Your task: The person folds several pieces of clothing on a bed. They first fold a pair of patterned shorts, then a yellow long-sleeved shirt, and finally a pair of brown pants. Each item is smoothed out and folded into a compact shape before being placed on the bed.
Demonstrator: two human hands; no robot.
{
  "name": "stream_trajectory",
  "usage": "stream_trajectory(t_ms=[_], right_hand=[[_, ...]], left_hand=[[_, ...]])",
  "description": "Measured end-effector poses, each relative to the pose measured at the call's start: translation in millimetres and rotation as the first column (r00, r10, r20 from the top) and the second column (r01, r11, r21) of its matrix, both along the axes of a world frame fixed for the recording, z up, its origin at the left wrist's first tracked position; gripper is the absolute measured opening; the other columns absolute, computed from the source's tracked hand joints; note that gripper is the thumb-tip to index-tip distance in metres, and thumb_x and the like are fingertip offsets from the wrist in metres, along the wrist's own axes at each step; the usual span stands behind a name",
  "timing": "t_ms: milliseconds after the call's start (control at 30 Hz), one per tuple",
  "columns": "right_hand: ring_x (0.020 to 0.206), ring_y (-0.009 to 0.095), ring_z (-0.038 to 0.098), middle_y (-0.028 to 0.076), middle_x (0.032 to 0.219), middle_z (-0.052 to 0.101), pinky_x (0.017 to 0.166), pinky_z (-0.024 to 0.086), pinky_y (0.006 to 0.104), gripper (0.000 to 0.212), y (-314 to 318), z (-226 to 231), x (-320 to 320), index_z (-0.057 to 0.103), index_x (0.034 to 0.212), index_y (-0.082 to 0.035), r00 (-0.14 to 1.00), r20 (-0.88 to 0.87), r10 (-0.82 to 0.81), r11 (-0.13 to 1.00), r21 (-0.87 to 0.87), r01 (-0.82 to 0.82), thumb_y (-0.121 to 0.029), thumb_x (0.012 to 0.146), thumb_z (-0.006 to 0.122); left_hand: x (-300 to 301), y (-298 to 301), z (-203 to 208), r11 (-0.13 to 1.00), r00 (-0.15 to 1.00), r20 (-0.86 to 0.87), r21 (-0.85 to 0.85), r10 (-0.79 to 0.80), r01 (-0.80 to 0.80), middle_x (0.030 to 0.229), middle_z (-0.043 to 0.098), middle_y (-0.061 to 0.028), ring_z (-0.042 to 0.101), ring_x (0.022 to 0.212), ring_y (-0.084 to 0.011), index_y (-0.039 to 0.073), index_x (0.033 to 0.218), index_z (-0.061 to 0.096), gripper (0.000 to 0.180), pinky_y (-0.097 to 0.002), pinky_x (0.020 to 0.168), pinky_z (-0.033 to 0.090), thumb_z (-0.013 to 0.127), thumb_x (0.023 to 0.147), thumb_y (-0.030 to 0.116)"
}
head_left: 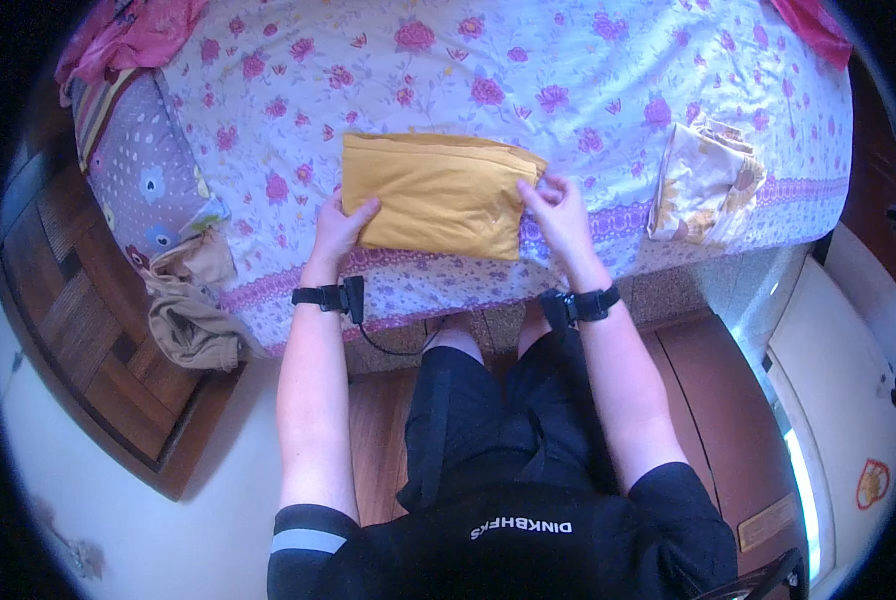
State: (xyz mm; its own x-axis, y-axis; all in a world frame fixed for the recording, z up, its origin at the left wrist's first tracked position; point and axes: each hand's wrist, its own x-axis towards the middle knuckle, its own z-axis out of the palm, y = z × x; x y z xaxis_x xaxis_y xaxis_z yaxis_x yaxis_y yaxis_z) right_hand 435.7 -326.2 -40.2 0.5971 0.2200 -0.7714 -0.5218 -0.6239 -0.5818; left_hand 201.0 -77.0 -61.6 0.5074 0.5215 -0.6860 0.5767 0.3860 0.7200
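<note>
A folded mustard-yellow garment [438, 195] is shown lying flat on the floral bedsheet [588, 90], near the bed's front edge. The left hand [340, 225] is pressed on its left edge, fingers spread and flat; the right hand [560, 212] is seen pinching its right edge between closed fingertips. The cloth appears soft and matte, folded into a rough rectangle (upper layer slightly skewed). If the pinched edge is pulled unevenly, the layers could likely be slid apart. Right of the garment a cream floral cloth [706, 182] is laid; left of it, a crumpled beige cloth [190, 310] is draped at the bed's corner.
</note>
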Motion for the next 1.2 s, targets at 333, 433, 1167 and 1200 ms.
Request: stream_trajectory(t_ms=[333,433,1167,1200], right_hand=[[0.117,0.018,0.063,0.009,0.129,0.066,0.103,0.051,0.0345,0.051,17.7,-18.3,-15.7,0.055,0.137,0.002,0.937,-0.346,0.051,0.787,0.591,0.176,-0.002,0.09,0.074],[0.118,0.018,0.062,0.008,0.129,0.066,0.103,0.05,0.0343,0.049,1.2,-12.7,-14.5,0.054,0.136,0.001,0.925,-0.378,0.04,0.779,0.591,0.208,-0.002,0.091,0.073],[0.111,0.017,0.066,0.009,0.127,0.066,0.096,0.054,0.0318,0.045,-291.1,47.3,273.9,0.054,0.138,0.003,0.979,0.061,-0.197,0.916,0.367,0.161,-0.012,0.098,0.067],[0.111,0.017,0.065,0.011,0.13,0.065,0.095,0.055,0.0311,0.046,-287.4,34.4,281.0,0.053,0.139,0.001,0.988,0.085,-0.126,0.975,0.195,0.108,-0.013,0.098,0.067]], left_hand=[[23.1,1.9,23.0,0.976,0.984,-0.128,0.161,-0.124,0.144,0.118,0.071,-0.0103,0.067,0.102,-0.016,-0.003,0.126,0.063,0.039,-0.0308,0.091,0.052,0.075,0.091,0.009],[25.9,-4.8,38.3,0.983,0.993,-0.083,0.158,-0.084,0.096,0.116,0.071,-0.01,0.067,0.102,-0.016,-0.003,0.123,0.064,0.035,-0.0307,0.091,0.052,0.074,0.092,0.008],[341.3,-273.7,47.7,0.92,0.926,0.253,-0.205,-0.279,0.334,0.126,0.065,-0.0116,0.063,0.113,-0.018,-0.001,0.135,0.048,0.055,-0.0326,0.099,0.05,0.077,0.088,0.004],[344.3,-275.6,44.8,0.92,0.918,0.243,-0.161,-0.314,0.358,0.125,0.065,-0.0115,0.064,0.113,-0.0182,-0.001,0.135,0.048,0.055,-0.0324,0.098,0.051,0.077,0.088,0.005]])
